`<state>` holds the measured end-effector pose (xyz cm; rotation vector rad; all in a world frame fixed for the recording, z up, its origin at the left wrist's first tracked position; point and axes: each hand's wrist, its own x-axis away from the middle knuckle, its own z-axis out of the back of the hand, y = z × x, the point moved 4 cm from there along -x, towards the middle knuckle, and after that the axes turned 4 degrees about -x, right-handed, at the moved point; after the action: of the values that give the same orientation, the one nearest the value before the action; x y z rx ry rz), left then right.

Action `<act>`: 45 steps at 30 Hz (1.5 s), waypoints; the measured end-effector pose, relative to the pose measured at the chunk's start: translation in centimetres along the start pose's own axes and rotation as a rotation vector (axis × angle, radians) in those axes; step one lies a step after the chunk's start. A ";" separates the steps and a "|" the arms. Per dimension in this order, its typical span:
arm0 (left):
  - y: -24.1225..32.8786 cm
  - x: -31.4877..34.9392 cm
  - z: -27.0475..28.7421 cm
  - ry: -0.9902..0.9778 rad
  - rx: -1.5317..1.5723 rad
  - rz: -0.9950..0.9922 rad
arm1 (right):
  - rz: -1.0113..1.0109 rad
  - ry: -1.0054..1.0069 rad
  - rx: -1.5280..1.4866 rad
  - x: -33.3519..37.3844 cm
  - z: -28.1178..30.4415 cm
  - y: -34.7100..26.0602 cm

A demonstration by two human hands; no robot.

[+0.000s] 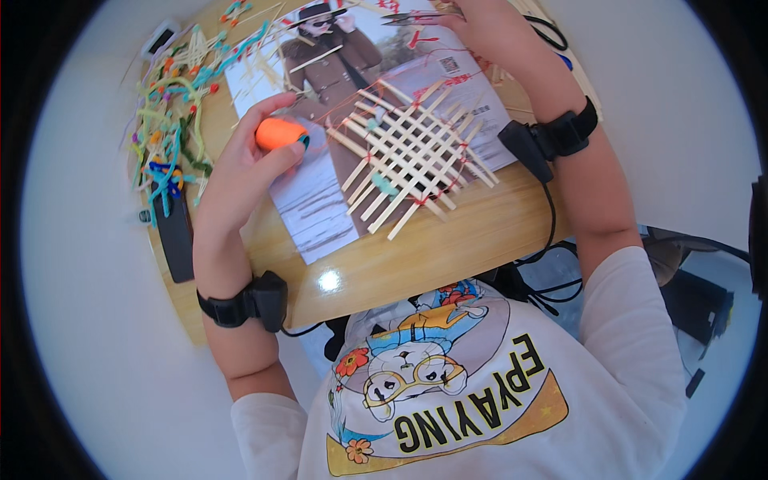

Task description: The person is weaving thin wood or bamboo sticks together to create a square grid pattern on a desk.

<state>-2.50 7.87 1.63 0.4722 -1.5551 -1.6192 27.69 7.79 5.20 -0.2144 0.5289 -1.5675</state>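
Observation:
My left hand [240,164] is wrapped round a spool of orange thread [278,134], held upright-tilted over the left part of a printed sheet [316,228]. My right hand [492,36], up at the far right, grips small metal thread snips [410,17] whose blades point left. Between and below the hands lies a woven lattice of pale wooden sticks [412,152], tied with red thread at several crossings. Bits of light green fuzz show among its sticks. A thin orange-red strand runs above the lattice between the spool's side and the far right.
Coloured pipe cleaners and beads [172,100] heap along the table's left edge, with a dark flat case [174,240] nearer me. Loose sticks [260,76] lie on the sheet's far left. Black cables [552,220] hang past the wooden table's [384,280] front right edge.

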 end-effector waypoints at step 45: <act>1.9 1.2 -0.4 0.073 -0.085 -0.268 | 0.011 -0.599 -1.076 9.4 -5.2 -8.1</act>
<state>-2.30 6.85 3.72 0.7098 -1.4084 -1.8401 17.43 -0.44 2.58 -1.4344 0.8323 -0.9839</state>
